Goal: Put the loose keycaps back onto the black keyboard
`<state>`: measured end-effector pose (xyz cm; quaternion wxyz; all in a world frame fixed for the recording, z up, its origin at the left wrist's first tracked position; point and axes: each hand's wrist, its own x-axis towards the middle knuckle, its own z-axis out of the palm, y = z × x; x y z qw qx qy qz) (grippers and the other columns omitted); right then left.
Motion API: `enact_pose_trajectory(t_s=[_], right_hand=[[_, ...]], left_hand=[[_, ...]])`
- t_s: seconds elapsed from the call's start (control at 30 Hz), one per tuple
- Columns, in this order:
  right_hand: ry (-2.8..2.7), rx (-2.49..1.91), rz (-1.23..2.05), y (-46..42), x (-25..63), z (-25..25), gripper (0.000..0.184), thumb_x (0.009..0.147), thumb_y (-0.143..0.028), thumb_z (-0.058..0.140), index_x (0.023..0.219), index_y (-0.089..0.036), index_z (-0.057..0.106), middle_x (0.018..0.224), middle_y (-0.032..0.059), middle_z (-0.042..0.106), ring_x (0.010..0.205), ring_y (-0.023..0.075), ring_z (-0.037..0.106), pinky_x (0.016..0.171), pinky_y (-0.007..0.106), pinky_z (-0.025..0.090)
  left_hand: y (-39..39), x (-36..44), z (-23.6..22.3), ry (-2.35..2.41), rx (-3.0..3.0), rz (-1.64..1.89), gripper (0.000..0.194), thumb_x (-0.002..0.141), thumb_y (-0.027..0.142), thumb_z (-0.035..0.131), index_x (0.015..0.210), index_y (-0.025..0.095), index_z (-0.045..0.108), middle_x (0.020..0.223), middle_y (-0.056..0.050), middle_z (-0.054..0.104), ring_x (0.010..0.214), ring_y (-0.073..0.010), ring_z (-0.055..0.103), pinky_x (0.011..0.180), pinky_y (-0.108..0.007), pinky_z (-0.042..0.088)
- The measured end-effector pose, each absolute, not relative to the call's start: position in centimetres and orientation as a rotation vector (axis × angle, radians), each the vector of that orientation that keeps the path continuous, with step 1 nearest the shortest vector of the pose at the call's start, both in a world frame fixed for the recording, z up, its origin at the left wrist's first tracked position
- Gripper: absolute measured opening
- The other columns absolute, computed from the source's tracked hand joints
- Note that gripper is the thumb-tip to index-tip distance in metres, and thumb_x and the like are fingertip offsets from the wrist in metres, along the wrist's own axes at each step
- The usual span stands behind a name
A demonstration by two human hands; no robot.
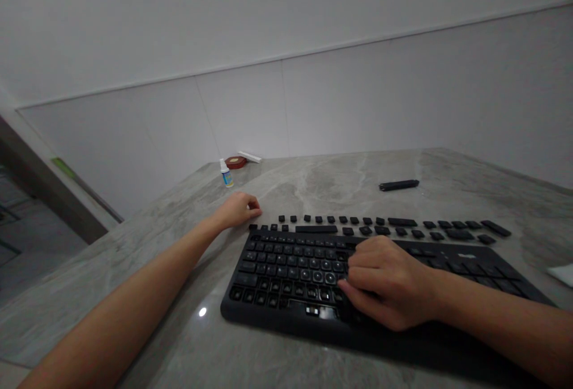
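A black keyboard (286,323) lies on the table. Its lower rows, including the space bar slot, are bare of keycaps, while upper rows on the left still carry theirs. My right hand (387,284) is closed over the middle of the keyboard, knuckles up, thumb against the open sockets. Whatever its fingers may grip is hidden. Beyond the keyboard's far left corner, my left hand (237,209) rests on the table with curled fingers; any content is too small to make out. Loose keycaps (330,219) stand in two rough rows behind the keyboard, with a long space bar (316,229) among them.
A small white spray bottle (227,175) with a blue label stands at the back left, in front of a reddish-brown object (236,162). A black pen-like object (399,185) lies farther back on the grey marbled table (313,189). Something white (563,274) sits at the right edge.
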<state>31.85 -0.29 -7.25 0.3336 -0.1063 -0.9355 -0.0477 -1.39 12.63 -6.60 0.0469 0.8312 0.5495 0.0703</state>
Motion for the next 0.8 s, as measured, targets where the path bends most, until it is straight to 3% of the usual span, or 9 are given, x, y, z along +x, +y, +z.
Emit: enact_pose_trajectory(t_s=[0.17, 0.33, 0.4, 0.47, 0.53, 0.57, 0.63, 0.8], right_hand=[[-2.443, -0.275, -0.129, -0.4, 31.9, -7.3, 0.037, 0.093, -0.014, 0.05, 0.057, -0.02, 0.047, 0.049, -0.003, 0.049, 0.044, 0.0104, 0.036, 0.047, 0.033, 0.024], [-2.443, -0.276, -0.13, -0.4, 32.0, -7.4, 0.037, 0.093, -0.014, 0.05, 0.057, -0.02, 0.046, 0.049, -0.003, 0.048, 0.044, 0.0105, 0.036, 0.048, 0.033, 0.023], [-2.433, -0.288, -0.136, -0.4, 31.9, -7.3, 0.037, 0.093, -0.014, 0.05, 0.057, -0.02, 0.046, 0.049, -0.0031, 0.048, 0.044, 0.0104, 0.037, 0.048, 0.033, 0.023], [-2.385, -0.365, -0.137, -0.5, 31.8, -7.3, 0.031, 0.093, -0.015, 0.052, 0.063, -0.019, 0.052, 0.052, -0.003, 0.051, 0.046, 0.0102, 0.042, 0.048, 0.031, 0.025], [-2.301, -0.506, -0.13, -0.6, 31.7, -7.3, 0.014, 0.093, -0.021, 0.057, 0.08, -0.016, 0.061, 0.059, -0.003, 0.056, 0.048, 0.0102, 0.046, 0.05, 0.028, 0.03], [-2.261, -0.58, -0.127, -0.6, 31.5, -7.3, 0.011, 0.092, -0.025, 0.06, 0.092, -0.015, 0.063, 0.063, -0.0029, 0.058, 0.049, 0.0103, 0.048, 0.051, 0.027, 0.033], [-2.208, -0.696, -0.127, -0.6, 31.4, -7.4, 0.026, 0.09, -0.032, 0.064, 0.108, -0.013, 0.061, 0.069, -0.0024, 0.06, 0.052, 0.0109, 0.05, 0.052, 0.026, 0.036], [-2.215, -0.711, -0.121, -0.4, 31.1, -7.6, 0.021, 0.091, -0.032, 0.064, 0.105, -0.015, 0.061, 0.074, -0.0018, 0.06, 0.058, 0.0118, 0.055, 0.053, 0.025, 0.038]], left_hand=[[12.7, -1.8, -6.3, 1.735, 2.467, 0.233, 0.023, 0.097, 0.036, 0.064, 0.102, 0.013, 0.067, 0.101, -0.005, 0.069, 0.091, -0.0196, 0.067, 0.086, -0.041, 0.056], [11.6, -1.0, -4.8, 1.679, 2.373, 0.452, 0.016, 0.088, 0.027, 0.068, 0.083, 0.013, 0.073, 0.082, -0.005, 0.072, 0.083, -0.0216, 0.067, 0.084, -0.037, 0.052], [10.0, 0.5, -4.1, 1.593, 2.311, 0.546, 0.018, 0.086, 0.027, 0.064, 0.085, 0.014, 0.076, 0.078, -0.005, 0.073, 0.078, -0.0205, 0.067, 0.077, -0.033, 0.051], [7.8, 2.6, -3.7, 1.462, 2.233, 0.6, 0.025, 0.09, 0.033, 0.058, 0.093, 0.015, 0.076, 0.077, -0.004, 0.073, 0.071, -0.0171, 0.066, 0.068, -0.028, 0.051], [5.4, 5.0, -3.9, 1.318, 2.124, 0.639, 0.03, 0.092, 0.037, 0.053, 0.098, 0.017, 0.074, 0.075, -0.003, 0.071, 0.063, -0.0133, 0.064, 0.06, -0.025, 0.049], [4.2, 6.1, -4.2, 1.154, 1.904, 0.71, 0.027, 0.089, 0.036, 0.058, 0.098, 0.016, 0.073, 0.075, -0.003, 0.071, 0.061, -0.0123, 0.063, 0.059, -0.024, 0.048], [2.4, 7.9, -4.8, 0.908, 1.578, 0.733, 0.022, 0.083, 0.033, 0.068, 0.096, 0.016, 0.072, 0.072, -0.001, 0.069, 0.059, -0.0106, 0.063, 0.06, -0.023, 0.05], [1.1, 9.6, -6.1, 0.717, 1.263, 0.763, 0.032, 0.074, 0.031, 0.083, 0.094, 0.015, 0.064, 0.077, 0.0, 0.068, 0.062, -0.0114, 0.067, 0.062, -0.023, 0.054]])
